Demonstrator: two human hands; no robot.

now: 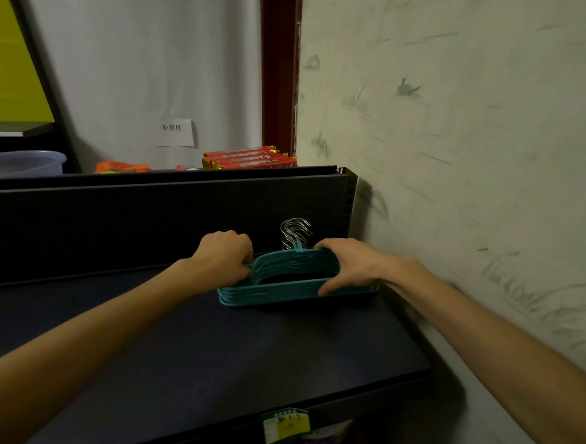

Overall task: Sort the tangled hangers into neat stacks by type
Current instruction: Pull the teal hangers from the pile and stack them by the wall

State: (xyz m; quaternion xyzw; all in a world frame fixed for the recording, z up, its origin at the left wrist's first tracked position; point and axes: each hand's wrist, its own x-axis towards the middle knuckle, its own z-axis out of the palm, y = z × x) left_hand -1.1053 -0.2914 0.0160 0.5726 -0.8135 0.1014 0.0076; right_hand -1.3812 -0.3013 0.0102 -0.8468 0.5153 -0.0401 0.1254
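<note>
Head view: hands (224, 255) (347, 266) gripping hangers (294, 287).

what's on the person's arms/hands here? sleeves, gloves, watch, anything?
Nothing worn that shows. The left hand and right hand are bare, no gloves, rings or watch. Both forearms are bare all the way to the frame edge; no sleeves in view.

Dark shelf (209, 337) beside streaked wall (462, 129)

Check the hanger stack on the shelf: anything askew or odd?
Nothing serious. The teal hangers lie in one stack on the dark shelf, metal hooks bunched together at the back panel. Bottom bars fan out slightly at the front left corner. Left hand and right hand grip the two ends.
</note>
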